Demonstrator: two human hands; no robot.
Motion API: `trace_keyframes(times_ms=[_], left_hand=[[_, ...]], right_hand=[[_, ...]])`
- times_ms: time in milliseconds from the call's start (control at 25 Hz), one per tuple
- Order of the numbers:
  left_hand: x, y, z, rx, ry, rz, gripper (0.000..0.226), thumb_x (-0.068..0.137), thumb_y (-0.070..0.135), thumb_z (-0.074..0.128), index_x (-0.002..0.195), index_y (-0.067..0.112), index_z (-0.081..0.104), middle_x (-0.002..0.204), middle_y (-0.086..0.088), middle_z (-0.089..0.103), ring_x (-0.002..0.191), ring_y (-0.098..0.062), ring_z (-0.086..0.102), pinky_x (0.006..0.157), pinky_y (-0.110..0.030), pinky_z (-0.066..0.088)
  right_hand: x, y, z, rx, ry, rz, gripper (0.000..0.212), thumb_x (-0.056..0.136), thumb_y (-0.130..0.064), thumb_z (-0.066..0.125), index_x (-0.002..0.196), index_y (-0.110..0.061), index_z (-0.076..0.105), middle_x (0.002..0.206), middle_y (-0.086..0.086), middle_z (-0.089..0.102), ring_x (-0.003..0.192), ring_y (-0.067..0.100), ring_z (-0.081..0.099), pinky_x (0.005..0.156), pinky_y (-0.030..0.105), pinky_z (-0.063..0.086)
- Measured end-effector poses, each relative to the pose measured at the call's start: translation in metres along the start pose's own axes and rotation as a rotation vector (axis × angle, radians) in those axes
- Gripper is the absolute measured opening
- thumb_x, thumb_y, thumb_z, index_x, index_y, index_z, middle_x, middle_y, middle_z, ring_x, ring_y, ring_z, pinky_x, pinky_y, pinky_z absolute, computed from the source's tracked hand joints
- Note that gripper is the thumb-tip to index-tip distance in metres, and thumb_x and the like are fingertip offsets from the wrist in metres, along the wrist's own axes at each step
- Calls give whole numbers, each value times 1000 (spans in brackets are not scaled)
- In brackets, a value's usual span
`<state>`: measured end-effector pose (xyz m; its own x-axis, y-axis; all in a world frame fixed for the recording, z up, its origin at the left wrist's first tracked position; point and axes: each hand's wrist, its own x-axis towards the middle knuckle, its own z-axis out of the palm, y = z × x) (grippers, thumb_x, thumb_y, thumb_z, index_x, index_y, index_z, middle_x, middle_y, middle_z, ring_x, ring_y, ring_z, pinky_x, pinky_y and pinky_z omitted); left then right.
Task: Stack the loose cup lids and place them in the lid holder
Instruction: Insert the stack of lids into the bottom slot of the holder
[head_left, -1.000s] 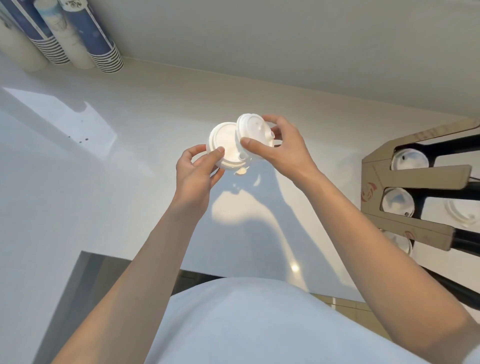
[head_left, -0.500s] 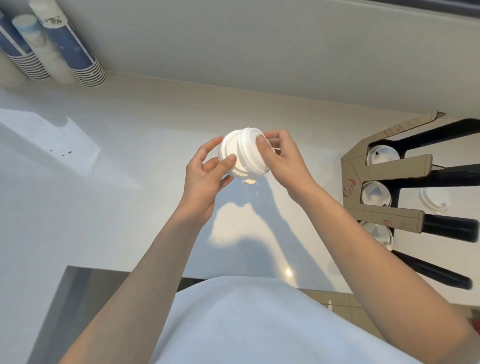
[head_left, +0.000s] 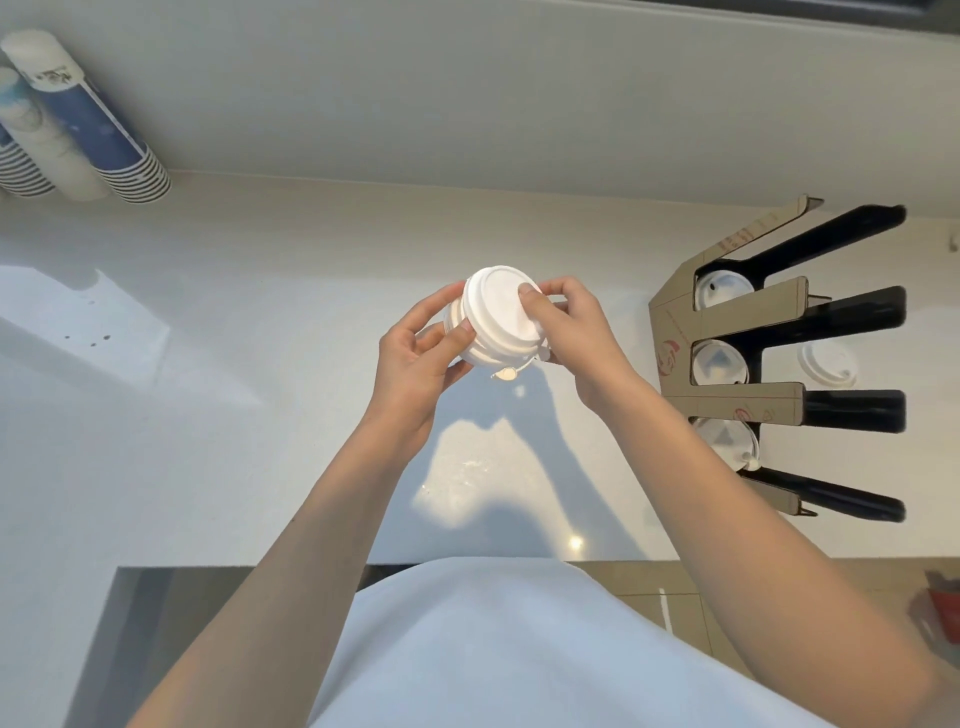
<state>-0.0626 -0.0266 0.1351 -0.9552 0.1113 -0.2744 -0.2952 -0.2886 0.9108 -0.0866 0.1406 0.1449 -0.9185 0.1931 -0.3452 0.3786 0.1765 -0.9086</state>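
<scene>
A small stack of white cup lids (head_left: 493, 322) is held above the white counter (head_left: 234, 415), tilted with its top facing me. My left hand (head_left: 415, 358) grips the stack's left rim with thumb and fingers. My right hand (head_left: 571, 332) grips the right rim, thumb pressed on the top lid. The cardboard-and-black lid holder (head_left: 748, 402) stands at the right, with white lids in its three slots. One loose white lid (head_left: 826, 361) lies on the counter behind the holder's prongs.
Sleeves of blue and white paper cups (head_left: 78, 130) lean against the wall at the far left. The counter's front edge runs below my arms, with a dark floor beyond it. A red object (head_left: 943, 613) sits at the lower right edge.
The two lids that my hands held side by side have been pressed together into one stack. The view has shifted so the lid holder shows more fully at the right.
</scene>
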Motion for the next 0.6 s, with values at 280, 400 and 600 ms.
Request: trace_keyframes(times_ms=[280, 400, 600], left_hand=[[-9, -1, 16, -21, -53, -43, 43, 93, 25, 69, 134, 19, 61, 99, 2, 78, 100, -16, 72, 87, -31, 59], [-9, 1, 16, 23, -81, -30, 51, 85, 19, 78, 132, 21, 60, 109, -11, 76, 102, -24, 73, 89, -36, 59], [-8, 4, 20, 15, -198, -59, 46, 95, 17, 66, 141, 17, 56, 114, -14, 74, 110, -31, 70, 89, -35, 59]], right_hand=[[-29, 7, 1, 238, 179, 97, 36, 95, -42, 57, 114, -12, 47, 108, 2, 57, 91, 17, 61, 78, 36, 57], [-43, 8, 2, 280, 218, 88, 36, 94, -39, 61, 113, -12, 47, 104, 1, 58, 86, 13, 63, 73, 33, 58], [-67, 4, -14, 317, 242, 55, 30, 92, -29, 66, 113, -12, 51, 99, 6, 63, 77, 13, 65, 70, 35, 61]])
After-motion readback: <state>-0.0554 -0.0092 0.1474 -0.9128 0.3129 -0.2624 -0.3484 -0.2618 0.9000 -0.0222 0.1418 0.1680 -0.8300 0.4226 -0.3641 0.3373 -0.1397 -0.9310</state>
